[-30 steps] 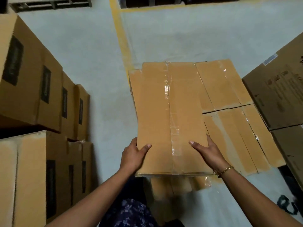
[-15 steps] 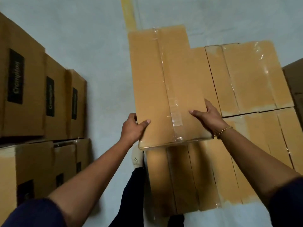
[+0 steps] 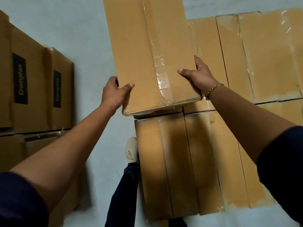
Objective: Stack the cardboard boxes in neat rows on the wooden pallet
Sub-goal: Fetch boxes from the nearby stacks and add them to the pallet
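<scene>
The long cardboard box [image 3: 147, 54] is clamped at its near end between both hands. The left hand [image 3: 113, 94] is curled round the near-left corner with its thumb laid on top, the right hand [image 3: 198, 77] grips the right edge likewise, and the box is held over the far-left part of the stacked boxes [image 3: 180, 161] (the pallet is hidden beneath them). It is judged stiff and fairly heavy, and since the glossy tape [image 3: 160, 71] along its top seam looks slippery, bare cardboard at the side edges and corners is best taken.
</scene>
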Demonstrator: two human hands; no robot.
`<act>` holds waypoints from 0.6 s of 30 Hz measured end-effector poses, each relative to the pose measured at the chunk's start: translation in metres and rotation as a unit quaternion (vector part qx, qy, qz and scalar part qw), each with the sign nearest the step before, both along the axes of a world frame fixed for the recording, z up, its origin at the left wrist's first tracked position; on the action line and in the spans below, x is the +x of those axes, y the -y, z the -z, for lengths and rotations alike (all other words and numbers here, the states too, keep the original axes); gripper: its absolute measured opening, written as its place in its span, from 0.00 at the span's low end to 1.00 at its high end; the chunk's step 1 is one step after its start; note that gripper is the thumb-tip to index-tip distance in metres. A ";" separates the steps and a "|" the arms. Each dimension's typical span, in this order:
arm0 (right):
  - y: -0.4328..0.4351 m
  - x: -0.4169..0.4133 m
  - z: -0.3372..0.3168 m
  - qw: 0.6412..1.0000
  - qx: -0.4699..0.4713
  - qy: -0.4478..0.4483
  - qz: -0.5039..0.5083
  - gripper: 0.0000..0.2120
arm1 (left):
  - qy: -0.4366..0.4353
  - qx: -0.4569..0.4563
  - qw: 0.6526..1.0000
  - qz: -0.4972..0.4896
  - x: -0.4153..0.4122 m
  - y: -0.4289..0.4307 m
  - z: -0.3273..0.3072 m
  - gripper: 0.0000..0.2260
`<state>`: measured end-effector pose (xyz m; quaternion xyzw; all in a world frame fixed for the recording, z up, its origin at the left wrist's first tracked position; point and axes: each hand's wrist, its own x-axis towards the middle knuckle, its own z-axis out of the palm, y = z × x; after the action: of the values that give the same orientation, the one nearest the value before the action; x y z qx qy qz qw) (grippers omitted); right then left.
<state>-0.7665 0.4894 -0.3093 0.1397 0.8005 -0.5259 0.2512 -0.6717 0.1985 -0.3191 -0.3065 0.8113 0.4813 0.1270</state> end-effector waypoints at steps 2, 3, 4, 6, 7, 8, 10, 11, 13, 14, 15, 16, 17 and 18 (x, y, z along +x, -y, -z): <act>0.001 0.003 0.012 1.000 -0.005 -0.007 -0.004 0.45 | -0.008 -0.006 1.000 0.002 -0.002 0.000 0.016 0.24; 0.002 0.005 0.020 1.000 -0.013 -0.007 -0.001 0.48 | -0.010 -0.008 1.000 0.003 -0.002 0.000 0.024 0.24; 0.001 0.007 0.028 1.000 -0.022 -0.005 0.002 0.51 | -0.013 -0.008 1.000 0.005 -0.002 -0.001 0.031 0.24; -0.003 0.013 0.046 1.000 -0.030 -0.006 -0.003 0.50 | -0.017 -0.014 1.000 0.011 0.001 -0.003 0.044 0.24; -0.004 0.016 0.050 1.000 -0.023 -0.005 -0.007 0.47 | -0.020 -0.017 1.000 0.014 0.002 -0.005 0.050 0.23; -0.007 0.018 0.056 1.000 -0.016 -0.006 -0.008 0.43 | -0.023 -0.019 0.999 0.017 0.004 -0.007 0.055 0.23; -0.013 0.016 0.071 1.000 -0.010 -0.018 -0.012 0.39 | -0.033 -0.018 0.999 0.019 0.008 -0.010 0.063 0.23; -0.013 0.016 0.075 1.000 -0.007 -0.023 -0.016 0.38 | -0.040 -0.014 0.999 0.017 0.010 -0.010 0.067 0.24; -0.009 0.015 0.081 1.000 0.001 -0.027 -0.011 0.36 | -0.053 0.005 0.999 0.012 0.016 -0.013 0.076 0.26; -0.008 0.015 0.084 1.000 0.002 -0.026 -0.005 0.36 | -0.058 0.015 0.998 0.006 0.019 -0.016 0.078 0.27; -0.006 0.016 0.084 0.999 0.003 -0.032 0.001 0.36 | -0.065 0.019 0.998 -0.003 0.021 -0.019 0.081 0.28; -0.005 0.016 0.085 0.999 0.006 -0.038 0.007 0.35 | -0.073 0.018 0.997 -0.011 0.022 -0.022 0.082 0.29; -0.005 0.016 0.085 0.999 0.010 -0.045 0.009 0.36 | -0.081 0.014 0.996 -0.016 0.022 -0.024 0.084 0.29; -0.006 0.015 0.087 0.999 0.011 -0.048 0.009 0.36 | -0.086 0.012 0.996 -0.018 0.022 -0.026 0.084 0.29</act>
<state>-0.7518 0.4953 -0.3963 0.1242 0.8159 -0.5259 0.2057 -0.6499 0.2247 -0.4036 -0.2775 0.8078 0.5175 0.0518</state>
